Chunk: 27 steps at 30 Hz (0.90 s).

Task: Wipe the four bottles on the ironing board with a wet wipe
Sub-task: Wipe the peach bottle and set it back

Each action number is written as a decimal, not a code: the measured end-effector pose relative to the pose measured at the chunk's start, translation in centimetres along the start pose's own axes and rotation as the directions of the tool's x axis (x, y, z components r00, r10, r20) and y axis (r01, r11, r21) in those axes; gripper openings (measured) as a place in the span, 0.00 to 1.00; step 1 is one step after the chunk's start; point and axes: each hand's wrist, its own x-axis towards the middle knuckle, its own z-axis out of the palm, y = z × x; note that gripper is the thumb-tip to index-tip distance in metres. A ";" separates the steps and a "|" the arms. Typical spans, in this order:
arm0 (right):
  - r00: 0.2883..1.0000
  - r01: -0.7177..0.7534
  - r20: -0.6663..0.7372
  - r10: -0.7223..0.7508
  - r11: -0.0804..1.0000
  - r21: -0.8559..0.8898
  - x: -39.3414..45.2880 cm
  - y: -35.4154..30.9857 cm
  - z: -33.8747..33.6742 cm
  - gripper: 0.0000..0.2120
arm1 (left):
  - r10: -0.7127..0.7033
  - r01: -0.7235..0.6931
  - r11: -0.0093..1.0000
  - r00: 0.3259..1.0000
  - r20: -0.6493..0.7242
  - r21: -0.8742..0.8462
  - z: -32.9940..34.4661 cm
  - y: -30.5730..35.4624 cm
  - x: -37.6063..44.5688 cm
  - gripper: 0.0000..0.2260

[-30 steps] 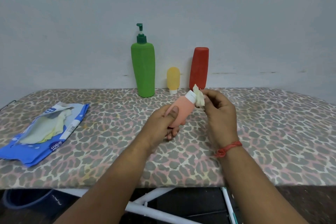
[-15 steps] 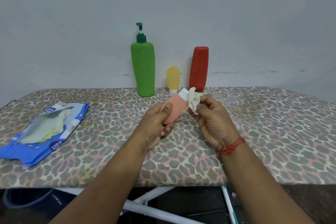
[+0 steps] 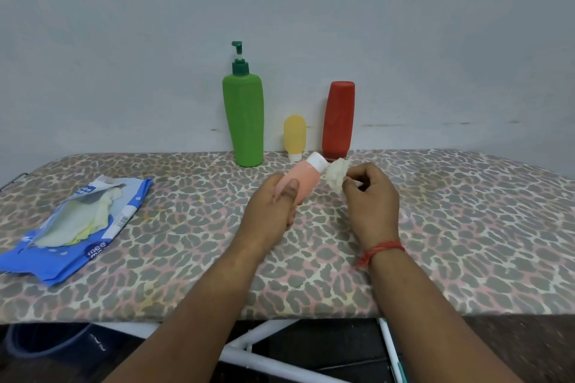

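Between the hands, the peach bottle [image 3: 300, 182] lay tilted in the left hand [image 3: 270, 211]'s grip; the right hand [image 3: 370, 196] pinched the bunched wet wipe [image 3: 336, 176] beside its cap, best turned steadily under the wipe.

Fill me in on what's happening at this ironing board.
A person is cleaning bottles. The left hand grips a small peach bottle tilted above the ironing board, white cap pointing away. The right hand pinches a crumpled wet wipe just beside the cap, apparently not touching it. A green pump bottle, a small yellow bottle and a red bottle stand at the wall. An opened blue wipes pack lies at the left.
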 end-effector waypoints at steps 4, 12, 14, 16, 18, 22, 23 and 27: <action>0.996 -0.090 0.021 0.090 0.996 -0.019 0.0 0.2 0.0 0.06 | -0.020 0.021 0.997 1.000 0.024 -0.076 0.1 0.2 -0.1 0.05; 0.976 0.001 0.217 0.023 0.994 -0.110 -0.5 0.3 0.9 0.08 | 0.304 -0.281 0.860 0.952 0.013 0.426 1.5 6.0 2.9 0.11; 0.968 0.028 0.251 0.004 0.992 -0.124 -0.6 0.2 1.1 0.08 | 0.372 -0.361 0.790 0.925 0.080 0.496 3.6 8.2 5.4 0.08; 0.960 0.058 0.280 -0.019 0.989 -0.132 -0.6 0.2 1.2 0.08 | 0.384 -0.401 0.754 0.912 0.146 0.521 6.4 9.4 8.0 0.08; 0.957 0.080 0.288 -0.041 0.989 -0.124 -0.7 0.3 1.1 0.06 | 0.353 -0.394 0.762 0.918 0.181 0.514 9.4 9.7 10.4 0.09; 0.955 0.077 0.293 -0.046 0.993 -0.094 -0.6 0.7 1.3 0.06 | 0.286 -0.381 0.739 0.924 0.255 0.555 14.3 8.5 14.3 0.09; 0.960 0.062 0.278 -0.038 0.995 -0.077 -0.6 1.0 1.4 0.07 | 0.272 -0.373 0.735 0.927 0.258 0.565 15.1 8.0 15.0 0.09; 0.992 0.027 0.126 -0.012 0.993 -0.115 -0.3 3.0 1.9 0.19 | 0.215 -0.320 0.709 0.947 0.239 0.628 17.0 7.0 17.3 0.10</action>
